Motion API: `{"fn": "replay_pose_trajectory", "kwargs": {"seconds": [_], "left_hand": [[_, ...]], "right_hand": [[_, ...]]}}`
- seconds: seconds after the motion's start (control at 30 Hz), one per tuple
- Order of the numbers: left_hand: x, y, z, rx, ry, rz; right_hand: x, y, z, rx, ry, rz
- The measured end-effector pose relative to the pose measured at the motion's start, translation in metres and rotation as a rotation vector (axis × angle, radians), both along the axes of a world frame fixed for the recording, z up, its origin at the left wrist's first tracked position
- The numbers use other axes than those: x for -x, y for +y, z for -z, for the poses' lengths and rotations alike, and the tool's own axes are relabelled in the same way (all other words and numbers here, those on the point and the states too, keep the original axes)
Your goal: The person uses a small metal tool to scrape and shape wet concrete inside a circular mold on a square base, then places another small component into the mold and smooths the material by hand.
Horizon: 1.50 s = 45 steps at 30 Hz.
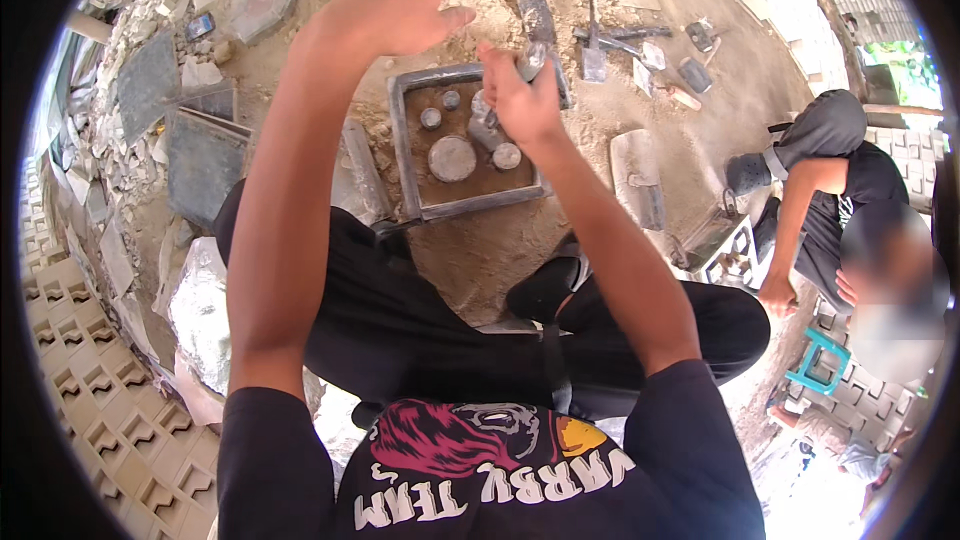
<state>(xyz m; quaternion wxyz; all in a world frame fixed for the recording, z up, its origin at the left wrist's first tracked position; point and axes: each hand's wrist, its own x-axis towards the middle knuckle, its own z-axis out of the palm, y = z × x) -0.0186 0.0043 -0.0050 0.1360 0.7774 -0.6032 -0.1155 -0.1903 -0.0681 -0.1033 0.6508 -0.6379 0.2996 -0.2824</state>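
My left hand (410,12) is raised above the pale, sandy ground, its fingers and thumb apart and nothing seen in them. My right hand (522,100) is closed around a small grey, shiny object (532,62) whose kind I cannot make out. It is over the far right part of a rectangular grey frame (402,155). Inside the frame, on brown sand, stand a wide round grey piece (452,158) and smaller round pieces, among them one (507,155) at the right. A taller grey piece (487,125) is partly hidden by my right hand.
A dark block (537,18) lies beyond my right hand. Hand tools, including a small flat-bladed tool (593,60), lie at the far right. A grey slab (640,175) is right of the frame; dark boards (205,165) lie left. Another person (810,190) sits at right near a teal stool (822,360).
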Motion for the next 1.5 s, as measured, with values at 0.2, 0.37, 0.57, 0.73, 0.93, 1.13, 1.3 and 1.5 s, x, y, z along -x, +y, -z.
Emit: {"fn": "replay_pose_trajectory", "kwargs": {"seconds": [0.2,0.37,0.57,0.73,0.93,1.13,1.3,1.5], "left_hand": [[-0.016,0.003,-0.002,-0.042,0.034,0.011],[-0.020,0.014,0.014,-0.061,-0.005,-0.054],[-0.017,0.011,0.054,-0.242,0.020,-0.039],[-0.006,0.011,0.096,-0.294,0.184,0.024],[0.037,0.015,0.157,-0.030,0.521,0.050],[0.112,-0.013,0.173,0.319,0.855,-0.185],[0.126,-0.035,0.150,0.602,1.109,-0.420],[0.140,-0.027,0.120,0.773,1.256,-0.441]], "right_hand": [[0.018,-0.004,-0.015,0.269,0.200,-0.363],[0.015,-0.011,-0.017,-0.126,-0.023,-0.273],[0.010,-0.031,-0.017,0.004,0.166,-0.339],[0.026,-0.029,0.011,0.118,0.234,-0.462],[0.022,-0.053,-0.053,0.448,0.616,-0.547],[0.047,-0.081,-0.075,0.970,0.668,-0.680],[0.081,-0.083,-0.137,1.399,0.824,-0.840],[0.137,-0.101,-0.148,0.984,0.830,-0.838]]}}
